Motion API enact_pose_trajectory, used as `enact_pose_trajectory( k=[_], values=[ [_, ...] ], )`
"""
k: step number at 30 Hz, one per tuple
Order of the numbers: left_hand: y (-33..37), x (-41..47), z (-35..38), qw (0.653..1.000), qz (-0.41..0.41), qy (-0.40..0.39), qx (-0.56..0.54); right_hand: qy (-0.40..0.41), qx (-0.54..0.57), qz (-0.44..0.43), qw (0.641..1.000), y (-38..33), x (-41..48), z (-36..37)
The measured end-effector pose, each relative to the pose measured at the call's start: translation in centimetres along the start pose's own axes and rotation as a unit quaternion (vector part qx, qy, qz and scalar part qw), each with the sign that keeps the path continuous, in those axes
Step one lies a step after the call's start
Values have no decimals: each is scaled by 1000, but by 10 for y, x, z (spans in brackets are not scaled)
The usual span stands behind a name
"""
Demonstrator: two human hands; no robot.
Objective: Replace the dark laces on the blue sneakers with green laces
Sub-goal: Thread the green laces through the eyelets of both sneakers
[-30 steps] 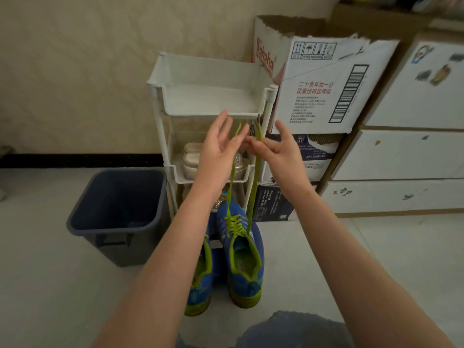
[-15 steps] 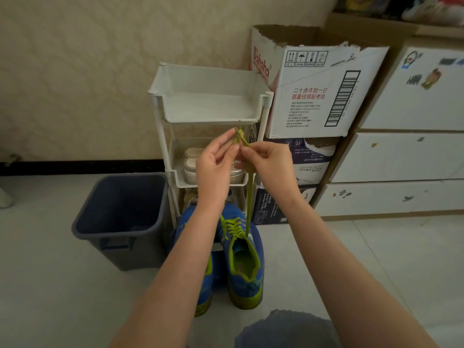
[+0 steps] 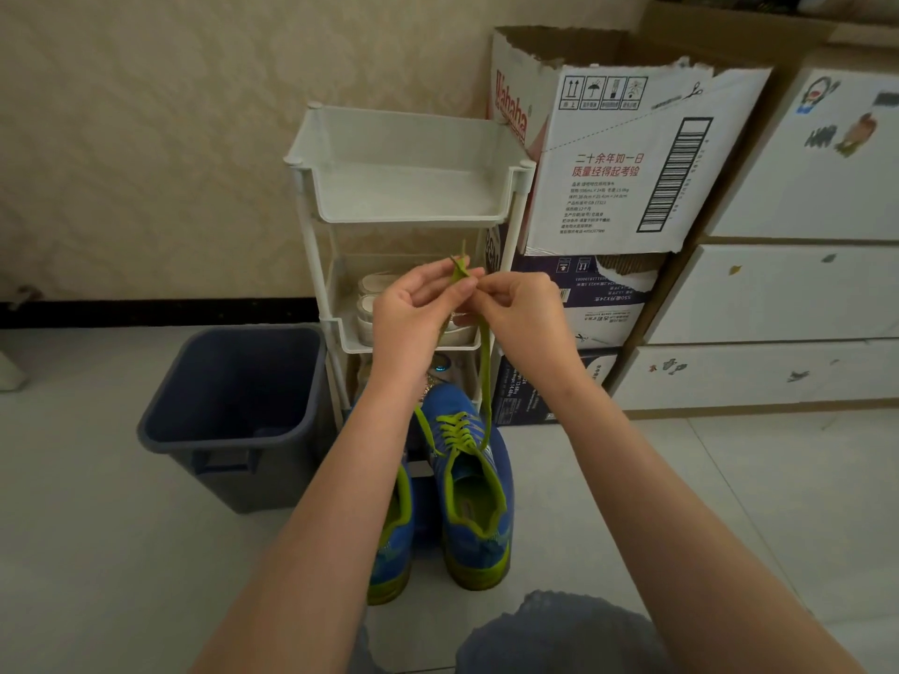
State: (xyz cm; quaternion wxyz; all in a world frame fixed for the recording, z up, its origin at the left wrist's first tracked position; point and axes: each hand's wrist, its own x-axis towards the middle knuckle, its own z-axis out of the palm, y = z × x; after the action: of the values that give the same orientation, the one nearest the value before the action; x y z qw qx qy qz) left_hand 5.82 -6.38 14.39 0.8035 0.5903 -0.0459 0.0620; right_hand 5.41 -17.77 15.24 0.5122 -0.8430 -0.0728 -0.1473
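**Position of work.** The blue sneakers (image 3: 474,503) stand side by side on the floor (image 3: 97,552), toes toward twelve o'clock, just in front of the white rack (image 3: 408,187). The shoe on the three o'clock side of the pair carries a green lace (image 3: 485,362) crossed through its eyelets. Its two free strands rise from the top of the lacing to the hands. The neighbouring shoe is largely hidden by the left forearm (image 3: 340,503), so its lacing cannot be confirmed. No dark lace is visible.

**Hands.** The left hand (image 3: 413,313) and right hand (image 3: 525,318) meet fingertip to fingertip above the shoes. Each pinches the lace near its ends, and the tips stick up at twelve o'clock of the pinch.

**Assessment.** The strands appear to be held together and high in order to match their lengths and draw slack evenly through the eyelets before tying. This shoe looks close to finished. An uneven pull could shorten one end or tip the shoe.

**Surroundings.** A dark bin (image 3: 233,411) stands at nine o'clock of the pair, probably for discards. Cardboard boxes (image 3: 632,163) are stacked at two o'clock.
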Motion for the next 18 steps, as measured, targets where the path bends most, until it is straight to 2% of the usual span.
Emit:
enact_pose_trajectory(
  k=[3, 5, 7, 9, 11, 18],
  values=[
    [-3, -1, 3, 999, -4, 39, -4, -65, 17, 37, 997, 16, 0, -1],
    [-2, -2, 6, 998, -17, 55, -21, -165, -78, 116, 976, 41, -3, -1],
    [1, 0, 9, 997, -34, 47, -49, -283, -230, 190, 911, 67, -20, 6],
    [5, 1, 11, 996, -40, 37, -74, -346, -292, 250, 856, 87, -42, 19],
    [7, 1, 15, 994, -42, 41, -92, -360, -297, 263, 844, 98, -59, 31],
    [19, 12, 18, 979, -34, 83, -182, -336, -377, 231, 832, 112, -64, 44]
  ],
)
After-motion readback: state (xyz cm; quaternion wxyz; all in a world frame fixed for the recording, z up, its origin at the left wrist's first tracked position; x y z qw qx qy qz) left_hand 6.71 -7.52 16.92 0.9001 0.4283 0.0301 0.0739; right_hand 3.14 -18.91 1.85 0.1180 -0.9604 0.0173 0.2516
